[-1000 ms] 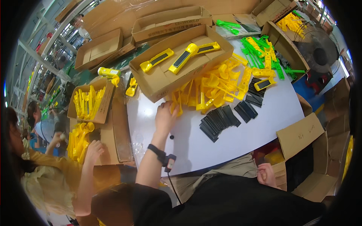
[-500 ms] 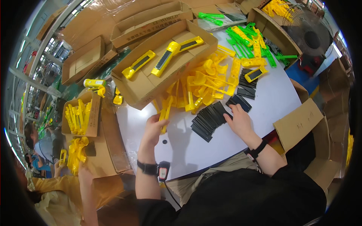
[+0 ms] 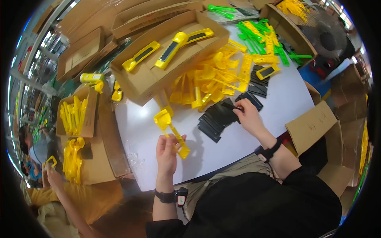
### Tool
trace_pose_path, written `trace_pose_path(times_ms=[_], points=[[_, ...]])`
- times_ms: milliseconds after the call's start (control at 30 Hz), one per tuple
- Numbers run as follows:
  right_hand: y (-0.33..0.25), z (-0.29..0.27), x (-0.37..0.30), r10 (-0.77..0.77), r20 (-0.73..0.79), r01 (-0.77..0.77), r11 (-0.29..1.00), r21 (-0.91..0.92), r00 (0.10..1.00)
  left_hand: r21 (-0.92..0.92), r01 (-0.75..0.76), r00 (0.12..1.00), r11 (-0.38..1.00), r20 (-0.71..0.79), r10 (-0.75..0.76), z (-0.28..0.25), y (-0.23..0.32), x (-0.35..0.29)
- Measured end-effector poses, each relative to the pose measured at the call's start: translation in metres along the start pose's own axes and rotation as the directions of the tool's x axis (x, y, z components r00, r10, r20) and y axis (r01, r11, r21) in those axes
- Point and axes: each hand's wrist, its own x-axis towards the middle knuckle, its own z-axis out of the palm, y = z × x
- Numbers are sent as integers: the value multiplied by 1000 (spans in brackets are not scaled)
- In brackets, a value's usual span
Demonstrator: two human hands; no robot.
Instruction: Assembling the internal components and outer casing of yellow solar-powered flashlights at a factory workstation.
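Note:
My left hand (image 3: 166, 158) is closed on a yellow plastic lamp-shaped frame (image 3: 162, 119), which is tilted above the white table (image 3: 135, 154). The frame has a wide curved head and a slim, open-sided body. My right hand (image 3: 251, 119) pinches the end of a thin black strip (image 3: 230, 106), partly raised over a fanned row of black rectangular panels (image 3: 216, 122). More black panels (image 3: 258, 86) lie farther back. Behind them is a heap of yellow plastic frames (image 3: 216, 77).
A cardboard tray (image 3: 137, 89) at the back holds three yellow pieces with black panels. Green parts (image 3: 254, 37) lie at the far right, near a fan (image 3: 327, 35). At the left, a co-worker's hand (image 3: 53, 176) holds a yellow frame beside a box of yellow pieces (image 3: 93, 119).
My left hand has brought the yellow frame away from the heap, nearer to me, and turned it. My right hand has raised a black strip from the row.

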Motion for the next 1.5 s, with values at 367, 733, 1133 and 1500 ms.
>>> trace_pose_path(times_ms=[367, 733, 1133, 1500], points=[[-104, 57, -48, 100, 670, -667, 273, 693, 736, -211, -278, 961, 937, -52, 273, 22, -10, -12], [-89, 63, -20, -212, 351, 27, 885, 464, 912, -401, 167, 979, 901, -38, -198, -34, 10, -26], [-100, 94, -10, -247, 464, 58, 922, 384, 851, -17, 216, 949, 976, -232, -214, -59, -8, -20], [-115, 122, -14, 29, 543, -375, 754, 540, 839, 69, 225, 924, 972, -330, -190, -54, -13, -15]])
